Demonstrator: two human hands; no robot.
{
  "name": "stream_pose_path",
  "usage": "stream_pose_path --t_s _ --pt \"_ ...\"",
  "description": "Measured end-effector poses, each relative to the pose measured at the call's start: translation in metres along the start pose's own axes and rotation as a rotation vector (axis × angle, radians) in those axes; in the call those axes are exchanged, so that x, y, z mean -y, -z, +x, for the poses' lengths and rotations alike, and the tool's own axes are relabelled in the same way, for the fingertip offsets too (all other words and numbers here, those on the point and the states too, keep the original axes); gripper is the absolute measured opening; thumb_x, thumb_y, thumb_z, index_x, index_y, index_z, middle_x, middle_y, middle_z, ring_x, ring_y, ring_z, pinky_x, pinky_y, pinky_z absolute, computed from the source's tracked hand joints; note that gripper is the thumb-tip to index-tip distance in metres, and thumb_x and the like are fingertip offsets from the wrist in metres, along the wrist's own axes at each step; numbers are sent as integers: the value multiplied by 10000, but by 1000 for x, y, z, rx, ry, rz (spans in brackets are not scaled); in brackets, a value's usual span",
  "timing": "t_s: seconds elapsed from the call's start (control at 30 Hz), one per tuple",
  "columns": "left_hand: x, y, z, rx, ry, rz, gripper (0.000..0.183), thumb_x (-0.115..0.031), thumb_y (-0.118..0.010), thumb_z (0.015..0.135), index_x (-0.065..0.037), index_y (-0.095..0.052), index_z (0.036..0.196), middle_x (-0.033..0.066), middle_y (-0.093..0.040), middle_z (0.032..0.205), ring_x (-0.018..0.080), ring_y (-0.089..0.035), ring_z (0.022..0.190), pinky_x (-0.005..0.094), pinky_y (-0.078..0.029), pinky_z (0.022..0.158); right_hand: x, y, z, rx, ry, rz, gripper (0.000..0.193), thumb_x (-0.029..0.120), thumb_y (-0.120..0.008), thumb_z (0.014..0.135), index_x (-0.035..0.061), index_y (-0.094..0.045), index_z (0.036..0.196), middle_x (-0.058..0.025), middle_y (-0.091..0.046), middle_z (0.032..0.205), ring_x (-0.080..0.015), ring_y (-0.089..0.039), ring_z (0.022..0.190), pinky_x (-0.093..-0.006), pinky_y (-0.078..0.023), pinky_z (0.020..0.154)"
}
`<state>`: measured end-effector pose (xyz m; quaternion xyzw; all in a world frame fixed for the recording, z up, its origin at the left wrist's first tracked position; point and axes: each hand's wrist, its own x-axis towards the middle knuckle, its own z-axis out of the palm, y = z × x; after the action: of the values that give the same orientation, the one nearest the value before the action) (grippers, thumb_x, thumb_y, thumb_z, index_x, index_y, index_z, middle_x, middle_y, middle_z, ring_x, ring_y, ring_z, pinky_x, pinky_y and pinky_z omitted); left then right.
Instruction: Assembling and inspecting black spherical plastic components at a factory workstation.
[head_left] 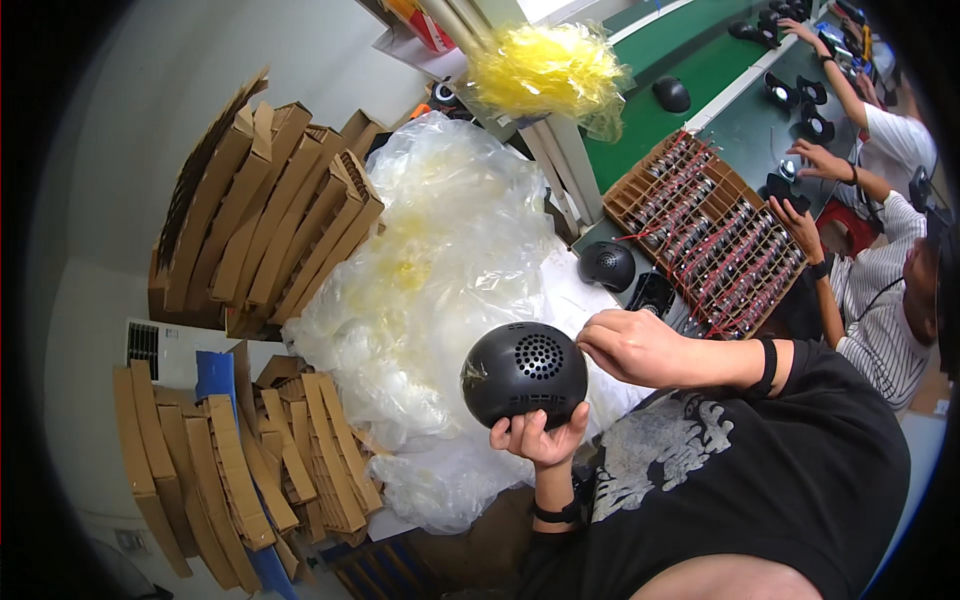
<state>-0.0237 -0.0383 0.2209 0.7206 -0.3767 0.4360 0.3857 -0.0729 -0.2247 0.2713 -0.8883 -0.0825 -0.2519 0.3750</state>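
Note:
My left hand (540, 437) holds a glossy black round speaker shell (497, 388) from below, fingers curled against its lower edge. A round patch of perforated holes faces up on the shell, and slot-like openings show near its upper and lower edges. What looks like a bit of clear film clings to its left side. Close by the shell's right edge, my right hand (632, 347) is closed in a pinch; whatever lies between the fingertips is too small to make out. Beyond that hand, a second black shell (607, 266) rests on the white-covered surface beside a dark part (652, 294).
A heap of clear plastic bags (430, 230) lies ahead, with a yellow film bundle (548, 72) above it. Cardboard dividers (265, 215) lean at left. A partitioned carton (700, 235) holds red-wired parts. Co-workers' hands (820, 160) work along the green conveyor (640, 140).

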Motion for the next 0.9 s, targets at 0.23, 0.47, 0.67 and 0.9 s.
stream_pose_path --t_s 0.23,0.47,0.67,0.9 --pt "-9 -4 -7 -27 405 -339 687 -409 -644 837 13 -264 1224 260 -538 1115 284 -558 961 357 -487 793 -1 5 11 -25 47 177 73 43 -613 735 3 -558 762 -105 -542 677 -286 -557 613 -364 -453 538" --pt "-18 -7 1 -95 609 -537 687 -367 -652 836 15 -242 1233 296 -503 1108 314 -581 958 355 -512 765 5 11 17 112 -130 355 218 188 -610 814 2 -534 730 -130 -530 639 -322 -559 599 -391 -437 552" --pt "-22 -9 5 -54 621 -538 689 -341 -636 849 18 -221 1267 270 -501 1122 307 -564 983 359 -486 806 0 3 17 79 -75 328 239 199 -574 861 13 -502 729 -143 -536 661 -347 -555 630 -413 -431 561" --pt "-1 -26 28 131 1220 -891 526 -124 -528 908 -36 -261 1353 177 -550 1104 190 -532 989 316 -428 865 -15 -7 16 136 58 54 196 163 -571 844 22 -486 739 -132 -528 650 -340 -562 624 -424 -446 557"
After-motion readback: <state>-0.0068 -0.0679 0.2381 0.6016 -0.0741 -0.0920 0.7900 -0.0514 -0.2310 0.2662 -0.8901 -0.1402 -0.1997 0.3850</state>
